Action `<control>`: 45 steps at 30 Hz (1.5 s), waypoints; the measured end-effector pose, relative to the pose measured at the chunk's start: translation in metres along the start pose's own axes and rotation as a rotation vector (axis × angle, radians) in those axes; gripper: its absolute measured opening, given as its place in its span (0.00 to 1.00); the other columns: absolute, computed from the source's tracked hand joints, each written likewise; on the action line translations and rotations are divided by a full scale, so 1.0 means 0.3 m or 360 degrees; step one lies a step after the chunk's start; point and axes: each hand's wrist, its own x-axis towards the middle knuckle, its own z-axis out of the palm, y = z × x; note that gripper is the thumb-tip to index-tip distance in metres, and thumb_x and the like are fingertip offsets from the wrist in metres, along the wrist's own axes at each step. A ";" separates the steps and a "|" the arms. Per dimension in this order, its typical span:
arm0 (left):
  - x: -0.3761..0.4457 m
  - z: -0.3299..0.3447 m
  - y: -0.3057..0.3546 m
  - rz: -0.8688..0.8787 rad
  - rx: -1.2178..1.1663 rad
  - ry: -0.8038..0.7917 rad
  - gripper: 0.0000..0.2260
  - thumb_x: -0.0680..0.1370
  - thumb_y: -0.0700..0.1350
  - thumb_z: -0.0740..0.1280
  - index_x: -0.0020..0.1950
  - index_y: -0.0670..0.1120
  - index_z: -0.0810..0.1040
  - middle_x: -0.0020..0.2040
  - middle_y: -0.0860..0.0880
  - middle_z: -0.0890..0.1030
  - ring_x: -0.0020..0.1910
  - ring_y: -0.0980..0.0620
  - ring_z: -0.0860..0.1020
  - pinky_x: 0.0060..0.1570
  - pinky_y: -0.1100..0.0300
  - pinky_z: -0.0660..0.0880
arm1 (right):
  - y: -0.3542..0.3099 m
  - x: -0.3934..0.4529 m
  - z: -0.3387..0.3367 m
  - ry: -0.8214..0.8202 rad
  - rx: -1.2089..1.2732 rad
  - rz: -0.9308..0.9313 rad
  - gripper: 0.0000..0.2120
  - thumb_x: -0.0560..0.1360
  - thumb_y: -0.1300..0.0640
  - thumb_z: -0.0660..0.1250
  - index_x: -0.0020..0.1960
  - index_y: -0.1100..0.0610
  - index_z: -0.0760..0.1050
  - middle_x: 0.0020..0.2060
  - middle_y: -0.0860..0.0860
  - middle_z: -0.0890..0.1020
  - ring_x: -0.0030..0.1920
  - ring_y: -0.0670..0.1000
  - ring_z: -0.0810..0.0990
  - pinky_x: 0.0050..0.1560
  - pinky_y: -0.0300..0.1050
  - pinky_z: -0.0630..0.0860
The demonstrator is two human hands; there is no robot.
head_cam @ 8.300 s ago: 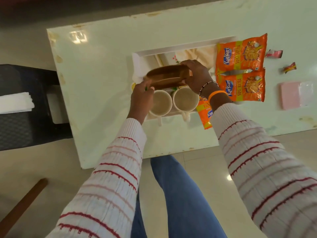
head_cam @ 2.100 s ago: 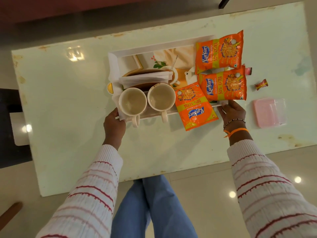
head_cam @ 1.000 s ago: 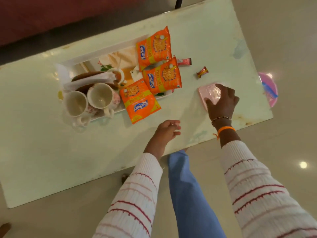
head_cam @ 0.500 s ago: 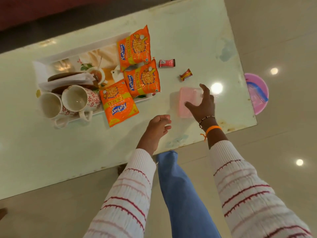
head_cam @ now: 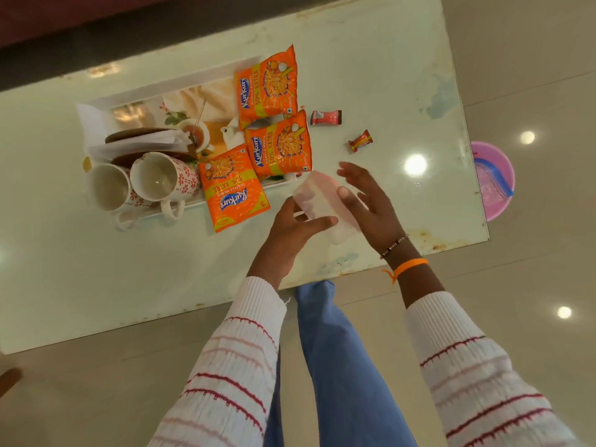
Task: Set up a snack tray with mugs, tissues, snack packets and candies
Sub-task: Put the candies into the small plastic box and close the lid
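A pink packet [head_cam: 317, 196] in clear wrap is held above the table between both hands. My left hand [head_cam: 295, 225] grips its near end with thumb and fingers. My right hand [head_cam: 367, 204] presses its right side, thumb on top and fingers spread. The white tray [head_cam: 206, 75] at the left carries two white mugs [head_cam: 111, 188] [head_cam: 161, 177] with red flowers, a brown holder with white tissues [head_cam: 142, 143] and three orange snack packets [head_cam: 266, 87] [head_cam: 280, 148] [head_cam: 232, 188]. Two wrapped candies [head_cam: 325, 117] [head_cam: 360, 141] lie on the table, right of the tray.
The pale glass table [head_cam: 96, 269] ends just beyond my right wrist. A pink bowl [head_cam: 491, 180] sits on the floor past the right edge. My blue-trousered leg [head_cam: 338, 366] is below the near edge.
The pink packet has left the table and come towards the tray, lifted by my right hand. My left hand has risen from the table and taken hold of it too.
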 end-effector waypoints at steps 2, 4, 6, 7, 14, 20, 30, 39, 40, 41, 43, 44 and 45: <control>-0.005 0.000 0.023 0.0069 0.0085 -0.0016 0.31 0.68 0.43 0.75 0.68 0.49 0.67 0.61 0.49 0.74 0.61 0.51 0.74 0.47 0.66 0.73 | -0.032 0.022 0.015 -0.0147 -0.0116 -0.0040 0.19 0.79 0.50 0.56 0.68 0.53 0.69 0.63 0.46 0.74 0.63 0.47 0.73 0.62 0.37 0.70; -0.012 -0.001 0.050 0.0095 0.0001 -0.0048 0.30 0.70 0.41 0.73 0.69 0.49 0.66 0.61 0.50 0.74 0.62 0.51 0.74 0.52 0.61 0.75 | -0.062 0.035 0.029 -0.0174 -0.0098 -0.0020 0.18 0.81 0.53 0.53 0.69 0.54 0.68 0.67 0.49 0.74 0.66 0.50 0.72 0.68 0.47 0.70; -0.017 -0.005 0.074 0.0131 -0.0141 -0.0130 0.27 0.72 0.40 0.71 0.67 0.51 0.65 0.62 0.52 0.74 0.61 0.52 0.75 0.56 0.55 0.76 | -0.081 0.040 0.039 -0.0191 -0.0052 0.0006 0.19 0.81 0.54 0.52 0.70 0.54 0.66 0.68 0.53 0.73 0.67 0.52 0.71 0.69 0.53 0.68; -0.019 -0.010 0.087 0.0159 -0.0182 -0.0150 0.25 0.72 0.40 0.70 0.66 0.53 0.66 0.60 0.54 0.74 0.59 0.55 0.75 0.54 0.55 0.77 | -0.086 0.041 0.041 -0.0216 -0.0027 0.0014 0.19 0.81 0.54 0.52 0.70 0.54 0.65 0.68 0.54 0.72 0.67 0.54 0.71 0.69 0.55 0.68; -0.010 -0.045 0.126 0.0300 -0.0058 -0.0225 0.27 0.70 0.41 0.73 0.66 0.50 0.70 0.61 0.52 0.76 0.54 0.56 0.79 0.46 0.56 0.80 | -0.078 0.026 0.043 -0.0039 -0.0193 -0.0201 0.26 0.75 0.49 0.52 0.70 0.57 0.66 0.61 0.58 0.77 0.59 0.53 0.76 0.55 0.39 0.72; -0.017 -0.054 0.112 0.0380 0.0095 -0.0301 0.28 0.65 0.42 0.77 0.61 0.56 0.71 0.57 0.58 0.78 0.53 0.63 0.79 0.49 0.61 0.79 | -0.059 0.049 0.008 -0.0020 0.0039 0.0031 0.25 0.77 0.47 0.49 0.62 0.58 0.75 0.54 0.55 0.81 0.49 0.48 0.79 0.48 0.29 0.75; -0.039 -0.079 0.146 -0.0041 -0.0605 -0.0399 0.54 0.46 0.69 0.75 0.66 0.46 0.70 0.54 0.47 0.77 0.53 0.47 0.76 0.57 0.46 0.71 | 0.150 0.080 -0.046 0.0355 -0.0605 0.0936 0.37 0.70 0.41 0.68 0.71 0.56 0.58 0.68 0.59 0.62 0.68 0.63 0.62 0.65 0.58 0.66; -0.057 -0.181 0.051 -0.0178 -0.1016 -0.0032 0.28 0.77 0.65 0.46 0.56 0.44 0.73 0.48 0.43 0.80 0.44 0.43 0.80 0.48 0.49 0.77 | 0.254 0.139 0.022 0.0438 -0.1266 0.0739 0.31 0.70 0.55 0.69 0.68 0.59 0.61 0.66 0.59 0.65 0.64 0.63 0.66 0.59 0.58 0.72; -0.055 -0.190 0.050 -0.0174 -0.1040 -0.0017 0.28 0.78 0.64 0.47 0.56 0.44 0.73 0.48 0.42 0.80 0.43 0.42 0.81 0.48 0.49 0.78 | 0.247 0.150 0.036 0.0464 -0.1291 0.0601 0.30 0.70 0.58 0.68 0.69 0.58 0.61 0.66 0.58 0.65 0.64 0.63 0.66 0.59 0.58 0.72; -0.050 -0.199 0.047 -0.0165 -0.1062 -0.0002 0.27 0.78 0.64 0.47 0.58 0.44 0.72 0.49 0.42 0.80 0.43 0.42 0.82 0.48 0.48 0.78 | 0.237 0.167 0.054 0.0430 -0.1299 0.0419 0.29 0.70 0.62 0.65 0.69 0.57 0.61 0.68 0.57 0.65 0.65 0.62 0.67 0.59 0.57 0.73; -0.047 -0.213 0.048 -0.0143 -0.1083 0.0001 0.27 0.79 0.63 0.47 0.63 0.44 0.70 0.51 0.42 0.80 0.45 0.41 0.82 0.49 0.46 0.78 | 0.210 0.203 0.102 0.0176 -0.1300 0.0066 0.33 0.69 0.69 0.61 0.72 0.55 0.60 0.72 0.55 0.63 0.69 0.60 0.65 0.63 0.57 0.72; -0.043 -0.218 0.049 -0.0141 -0.1078 -0.0002 0.28 0.79 0.63 0.47 0.65 0.44 0.69 0.52 0.42 0.80 0.46 0.40 0.81 0.51 0.45 0.77 | 0.196 0.226 0.128 0.0007 -0.1313 -0.0058 0.35 0.68 0.72 0.59 0.73 0.55 0.58 0.74 0.54 0.61 0.71 0.59 0.62 0.64 0.56 0.71; -0.038 -0.224 0.050 -0.0141 -0.1059 0.0003 0.28 0.79 0.63 0.47 0.66 0.44 0.68 0.53 0.43 0.80 0.48 0.40 0.81 0.52 0.44 0.76 | 0.184 0.250 0.151 -0.0138 -0.1335 -0.0134 0.37 0.67 0.74 0.58 0.74 0.55 0.56 0.75 0.53 0.58 0.73 0.59 0.59 0.65 0.56 0.70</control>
